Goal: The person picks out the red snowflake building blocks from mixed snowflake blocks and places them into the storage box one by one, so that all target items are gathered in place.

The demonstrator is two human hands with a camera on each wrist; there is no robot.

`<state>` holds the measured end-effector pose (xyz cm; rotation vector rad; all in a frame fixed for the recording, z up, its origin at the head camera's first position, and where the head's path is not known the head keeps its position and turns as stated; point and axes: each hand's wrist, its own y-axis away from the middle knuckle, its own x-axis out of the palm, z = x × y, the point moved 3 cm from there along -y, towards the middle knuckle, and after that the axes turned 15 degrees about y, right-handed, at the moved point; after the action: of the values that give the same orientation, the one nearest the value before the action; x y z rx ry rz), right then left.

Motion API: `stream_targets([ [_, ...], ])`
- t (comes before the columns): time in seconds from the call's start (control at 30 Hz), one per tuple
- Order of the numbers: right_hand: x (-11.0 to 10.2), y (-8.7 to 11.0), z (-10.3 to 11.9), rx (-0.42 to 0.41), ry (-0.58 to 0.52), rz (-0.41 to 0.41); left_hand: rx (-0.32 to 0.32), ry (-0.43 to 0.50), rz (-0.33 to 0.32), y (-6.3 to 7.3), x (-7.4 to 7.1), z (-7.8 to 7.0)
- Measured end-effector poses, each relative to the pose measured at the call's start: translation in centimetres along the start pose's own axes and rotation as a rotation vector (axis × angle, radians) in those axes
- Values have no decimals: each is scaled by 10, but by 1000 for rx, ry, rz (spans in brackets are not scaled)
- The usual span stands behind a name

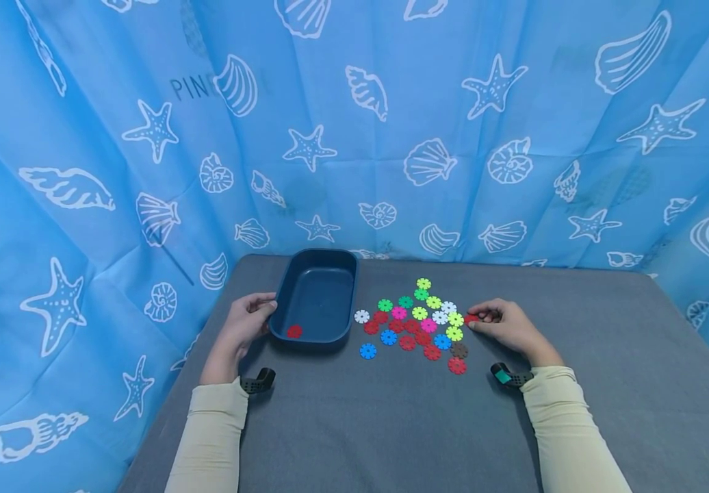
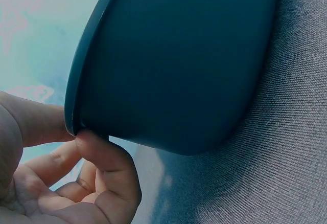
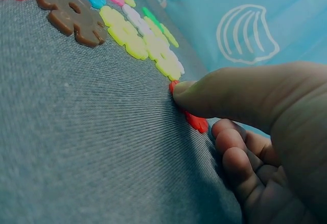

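Observation:
A dark blue tray [image 1: 330, 274] stands on the grey table, with one red disc [image 1: 294, 331] lying in its near corner. My left hand [image 1: 263, 311] grips the tray's left rim; in the left wrist view the thumb and a finger of this hand [image 2: 76, 132] pinch the rim of the tray [image 2: 173, 60]. A heap of flat snowflake discs [image 1: 419, 318] in several colours lies right of the tray. At the heap's right edge my right hand [image 1: 480, 318] pinches a red disc [image 1: 471, 318]. In the right wrist view the thumb of that hand [image 3: 202, 110] bears on the red disc [image 3: 197, 122], with the fingers curled behind it.
A blue curtain with shell and starfish prints [image 1: 391, 123] closes in the table at the back and both sides. Bare grey cloth [image 1: 379, 424] stretches in front of the heap. Brown [image 3: 71, 14] and yellow [image 3: 122, 29] discs lie just left of my right thumb.

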<state>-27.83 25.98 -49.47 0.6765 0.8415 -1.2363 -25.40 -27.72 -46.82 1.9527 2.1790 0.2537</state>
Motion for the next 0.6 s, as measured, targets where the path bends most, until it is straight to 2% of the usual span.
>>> stream_targets([
  [0.6,-1,3,5,2,-34,-4,9,-7,-2,2,1,-1],
])
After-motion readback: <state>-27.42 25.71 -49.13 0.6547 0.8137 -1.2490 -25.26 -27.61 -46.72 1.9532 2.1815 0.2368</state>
